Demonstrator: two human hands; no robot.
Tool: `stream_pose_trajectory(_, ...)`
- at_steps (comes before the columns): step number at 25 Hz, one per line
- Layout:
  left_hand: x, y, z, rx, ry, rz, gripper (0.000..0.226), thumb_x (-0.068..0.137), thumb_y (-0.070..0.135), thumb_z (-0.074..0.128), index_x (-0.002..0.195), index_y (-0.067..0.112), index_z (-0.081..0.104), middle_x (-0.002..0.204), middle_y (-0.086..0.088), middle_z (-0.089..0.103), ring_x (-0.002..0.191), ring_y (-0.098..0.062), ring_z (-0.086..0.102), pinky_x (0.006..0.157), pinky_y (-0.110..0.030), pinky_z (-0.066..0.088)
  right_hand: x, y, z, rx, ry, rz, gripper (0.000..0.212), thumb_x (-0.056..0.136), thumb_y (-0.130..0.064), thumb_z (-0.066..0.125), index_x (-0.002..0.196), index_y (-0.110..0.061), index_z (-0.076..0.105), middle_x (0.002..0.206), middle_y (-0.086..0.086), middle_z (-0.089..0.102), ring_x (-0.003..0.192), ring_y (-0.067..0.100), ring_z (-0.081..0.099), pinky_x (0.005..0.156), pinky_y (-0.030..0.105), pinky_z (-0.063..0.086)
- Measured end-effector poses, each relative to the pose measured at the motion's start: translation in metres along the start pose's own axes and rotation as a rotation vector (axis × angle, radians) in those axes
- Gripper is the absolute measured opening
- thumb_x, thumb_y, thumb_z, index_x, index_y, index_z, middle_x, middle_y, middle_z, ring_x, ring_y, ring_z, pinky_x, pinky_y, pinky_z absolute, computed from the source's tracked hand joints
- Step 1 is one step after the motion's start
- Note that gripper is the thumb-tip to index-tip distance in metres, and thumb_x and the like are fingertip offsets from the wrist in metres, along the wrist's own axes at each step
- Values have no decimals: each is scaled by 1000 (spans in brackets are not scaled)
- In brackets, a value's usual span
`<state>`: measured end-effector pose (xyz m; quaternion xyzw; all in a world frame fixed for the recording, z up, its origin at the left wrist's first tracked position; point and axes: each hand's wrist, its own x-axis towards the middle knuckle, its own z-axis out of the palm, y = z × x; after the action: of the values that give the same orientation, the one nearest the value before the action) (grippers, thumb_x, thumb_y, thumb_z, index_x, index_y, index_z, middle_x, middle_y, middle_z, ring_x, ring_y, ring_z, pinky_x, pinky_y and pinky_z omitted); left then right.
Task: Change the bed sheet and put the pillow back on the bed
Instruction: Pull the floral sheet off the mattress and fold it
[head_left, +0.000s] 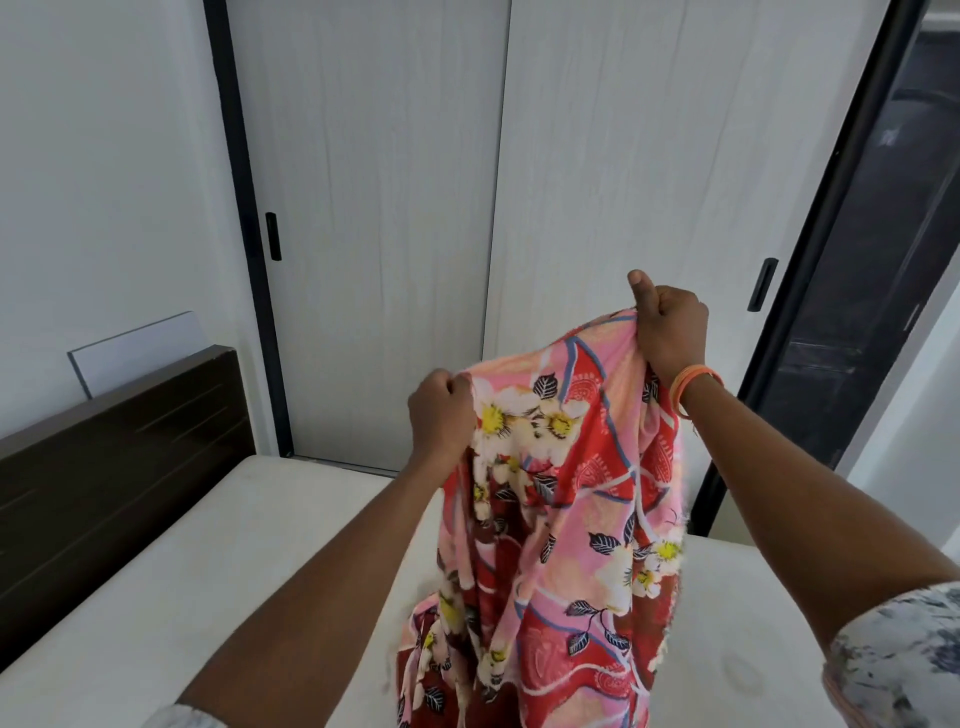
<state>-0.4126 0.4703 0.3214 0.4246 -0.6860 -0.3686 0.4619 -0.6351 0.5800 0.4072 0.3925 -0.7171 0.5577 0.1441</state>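
A red and pink floral bed sheet (566, 519) hangs bunched in front of me over the bare white mattress (208, 561). My left hand (441, 410) grips the sheet's upper edge on the left. My right hand (667, 325), with orange bangles at the wrist, grips the same edge higher up on the right, thumb raised. The sheet's lower part trails down to the mattress near me. No pillow is in view.
A dark wooden headboard (119, 457) stands at the left end of the bed against a white wall. Pale sliding wardrobe doors (395, 208) with black handles run behind the bed. A dark glass panel (878, 260) stands at the right.
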Motion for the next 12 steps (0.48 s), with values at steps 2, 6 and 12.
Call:
stream_pose_trajectory(2,26,16,-20,-35,-27,0,33,94,21,55,63,8,52,62,-9,54,62,-24,50,59,-33,34,-2,5,1,-43,19,32,65,95,-60,46,52,-13,30,49,4,32,48,17,27,51,34,25)
stream_pose_trajectory(6,60,61,-77,249,-389,335,15,91,26,67,90,12,74,87,0,70,79,-13,64,74,-28,49,-1,15,-2,-53,91,119,65,97,-58,43,55,-10,31,50,5,32,50,17,26,51,37,22)
stream_pose_trajectory(12,66,32,-86,650,-279,516,11,88,10,65,92,8,76,88,-6,73,84,-22,66,75,-31,49,-2,16,5,-12,162,175,65,96,-60,42,57,-9,35,51,5,35,49,16,27,49,35,25)
